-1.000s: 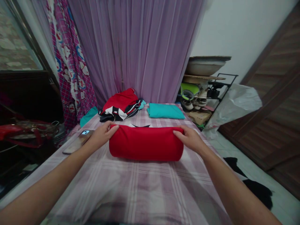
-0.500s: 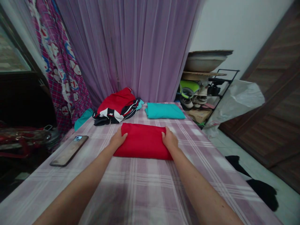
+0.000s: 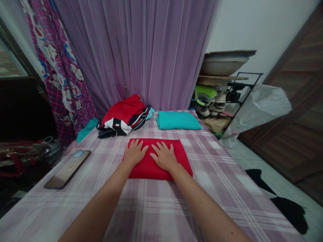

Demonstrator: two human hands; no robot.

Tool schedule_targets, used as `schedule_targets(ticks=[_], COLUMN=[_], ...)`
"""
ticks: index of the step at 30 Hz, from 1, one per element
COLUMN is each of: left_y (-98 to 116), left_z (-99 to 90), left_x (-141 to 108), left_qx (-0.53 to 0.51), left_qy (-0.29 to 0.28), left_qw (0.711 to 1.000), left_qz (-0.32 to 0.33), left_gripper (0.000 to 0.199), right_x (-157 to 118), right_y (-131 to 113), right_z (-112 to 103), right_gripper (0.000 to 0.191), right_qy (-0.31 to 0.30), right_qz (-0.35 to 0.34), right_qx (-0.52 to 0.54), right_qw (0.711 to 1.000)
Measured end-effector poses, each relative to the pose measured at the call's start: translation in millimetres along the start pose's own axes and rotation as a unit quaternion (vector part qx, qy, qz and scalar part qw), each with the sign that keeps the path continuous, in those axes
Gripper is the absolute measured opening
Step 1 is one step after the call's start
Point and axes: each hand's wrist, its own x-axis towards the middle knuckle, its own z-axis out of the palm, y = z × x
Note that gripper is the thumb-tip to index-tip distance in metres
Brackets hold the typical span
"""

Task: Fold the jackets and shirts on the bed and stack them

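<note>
A folded red garment (image 3: pixel 153 169) lies as a flat rectangle on the plaid cloth (image 3: pixel 151 208) in front of me. My left hand (image 3: pixel 135 153) rests palm down on its left part, fingers spread. Right of it, my right hand (image 3: pixel 164 156) lies flat on the middle of the same garment, its fingers also apart. Neither hand grips anything. Beyond the red bundle sits a folded turquoise garment (image 3: pixel 178 120). A loose heap of red, black and white clothing (image 3: pixel 123 114) is at the back left.
A phone (image 3: pixel 67 169) lies near the left edge. Purple curtains (image 3: pixel 141 50) hang behind the surface. At the back right stands a rack with shoes (image 3: pixel 218 107) and a basin (image 3: pixel 223 65). Black cloth (image 3: pixel 287 210) lies on the floor at right.
Both hands have let go of the red garment's side edges and now lie flat on top, closer together. The garment sits slightly nearer to me in view.
</note>
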Motion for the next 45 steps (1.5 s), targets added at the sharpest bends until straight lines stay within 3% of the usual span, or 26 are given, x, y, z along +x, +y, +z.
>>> schedule_targets(ticks=[2,5,10,15,19,22,26,30,35,39,45], left_y=[-9,-18,-16,-33,-56,-64,-57,-44,-37,-35,-31], left_z=[14.3,20.2,14.3,26.2,38.9,42.0,35.3,15.8,-4.5,-6.8,-11.1], left_x=[-7,-16,-17,-12,-21,-34,-54,-82,-105,-105,-109], left_qx=[-0.003,0.002,-0.015,-0.064,-0.097,-0.118,-0.111,-0.051,-0.011,-0.002,0.008], left_qy=[0.003,0.022,-0.004,0.019,0.089,0.087,0.087,0.081,0.088,0.086,0.077], left_qw=[1.0,1.0,0.999,0.998,0.991,0.987,0.987,0.991,0.988,0.982,0.984], left_qz=[-0.012,-0.007,-0.035,-0.019,-0.032,-0.073,-0.074,-0.088,-0.123,-0.166,-0.161], left_gripper=[0.059,0.06,0.062,0.059,0.061,0.065,0.067,0.064,0.063,0.048,0.041], right_x=[-5,-7,4,-1,-27,-51,-73,-89,-96,-90,-87], right_y=[4,22,68,93,94,92,81,64,56,60,69], right_z=[8,9,8,16,20,22,17,4,-5,-4,3], right_gripper=[0.059,0.057,0.054,0.051,0.056,0.055,0.053,0.063,0.067,0.05,0.045], right_qy=[-0.017,-0.005,0.005,0.047,0.101,0.119,0.113,0.089,0.053,0.062,0.086], right_qz=[-0.023,-0.034,0.107,0.135,0.173,0.19,0.205,0.261,0.292,0.281,0.294], right_qx=[0.003,0.011,0.026,0.051,0.037,0.019,-0.001,-0.013,0.001,-0.009,-0.008], right_qw=[1.0,0.999,0.994,0.988,0.979,0.974,0.972,0.961,0.955,0.958,0.952])
